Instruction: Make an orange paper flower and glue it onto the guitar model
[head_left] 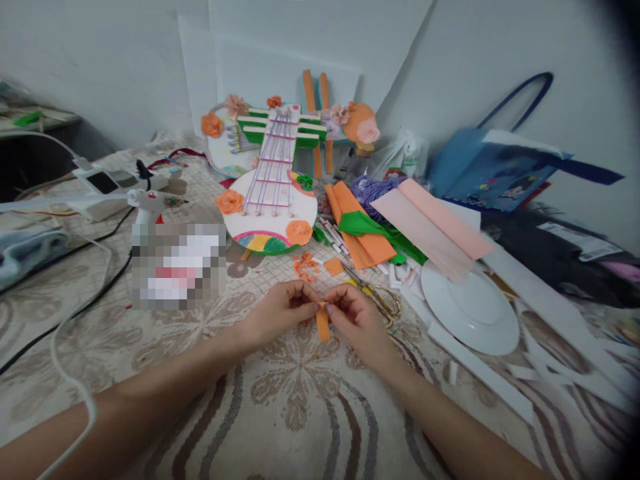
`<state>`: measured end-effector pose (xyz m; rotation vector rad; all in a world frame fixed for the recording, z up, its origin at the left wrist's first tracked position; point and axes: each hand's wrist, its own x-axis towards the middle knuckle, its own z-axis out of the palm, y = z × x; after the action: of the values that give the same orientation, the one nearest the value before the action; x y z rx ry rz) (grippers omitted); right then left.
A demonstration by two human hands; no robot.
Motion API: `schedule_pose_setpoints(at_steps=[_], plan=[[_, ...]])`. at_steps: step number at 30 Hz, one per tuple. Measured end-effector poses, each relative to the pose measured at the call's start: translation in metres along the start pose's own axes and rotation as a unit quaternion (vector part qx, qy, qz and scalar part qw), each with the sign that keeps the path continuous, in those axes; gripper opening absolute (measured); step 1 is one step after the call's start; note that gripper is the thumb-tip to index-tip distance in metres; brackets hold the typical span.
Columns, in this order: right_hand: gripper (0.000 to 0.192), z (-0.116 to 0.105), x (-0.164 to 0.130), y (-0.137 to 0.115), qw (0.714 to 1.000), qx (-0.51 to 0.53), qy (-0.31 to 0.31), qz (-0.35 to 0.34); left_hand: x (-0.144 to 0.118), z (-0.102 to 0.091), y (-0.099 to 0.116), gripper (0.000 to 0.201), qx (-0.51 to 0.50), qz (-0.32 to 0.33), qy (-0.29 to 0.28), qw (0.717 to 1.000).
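Near the middle of the view, my left hand [296,305] and my right hand [350,313] meet over the patterned cloth. Both pinch the top of a small orange paper strip [324,327] between thumb and fingers, and its lower end hangs free. Just beyond my fingers lie orange paper scraps [305,265] and a small orange paper square [333,267]. Gold-handled scissors [385,300] rest right behind my right hand. Farther back stands a decorated craft guitar [270,200] with purple strings and paper flowers.
At left are a white glue gun [147,208], a power strip [103,183], cables and a blurred-out patch. On the right lie folded orange paper [357,227], pale peach paper [435,227], a white plate [470,310], white card strips [485,373] and a blue bag [490,170].
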<state>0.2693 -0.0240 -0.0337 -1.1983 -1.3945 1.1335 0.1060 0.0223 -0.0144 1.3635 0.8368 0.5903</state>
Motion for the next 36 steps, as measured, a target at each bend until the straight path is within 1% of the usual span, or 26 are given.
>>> schedule_pose_setpoints(at_steps=[7, 13, 18, 21, 23, 28, 36], plan=[[0.008, 0.000, -0.001, 0.001, 1.000, -0.013, 0.000, 0.007, 0.000, 0.000, -0.002, 0.006, 0.017, 0.022, 0.010, 1.000], [0.008, 0.001, -0.003, 0.002, 0.999, -0.030, 0.014, -0.016, 0.001, 0.000, -0.002, 0.017, -0.006, 0.002, -0.002, 1.000], [0.008, 0.002, -0.005, -0.004, 0.998, -0.056, 0.011, -0.041, -0.001, 0.000, 0.002, 0.013, -0.018, -0.011, 0.004, 1.000], [0.003, 0.002, -0.005, -0.007, 0.999, -0.032, 0.012, -0.009, -0.001, 0.001, 0.003, 0.011, -0.008, 0.000, 0.014, 1.000], [0.006, 0.002, -0.004, -0.008, 1.000, -0.026, 0.010, 0.014, -0.001, 0.001, 0.002, 0.009, -0.002, 0.010, 0.019, 1.000], [0.007, 0.002, -0.002, -0.005, 0.999, -0.050, -0.006, 0.020, 0.000, 0.001, 0.001, 0.006, 0.014, 0.035, 0.023, 0.999], [0.010, 0.002, -0.003, -0.007, 0.999, -0.040, -0.001, 0.027, -0.002, 0.000, 0.002, 0.015, 0.066, 0.003, 0.005, 0.998]])
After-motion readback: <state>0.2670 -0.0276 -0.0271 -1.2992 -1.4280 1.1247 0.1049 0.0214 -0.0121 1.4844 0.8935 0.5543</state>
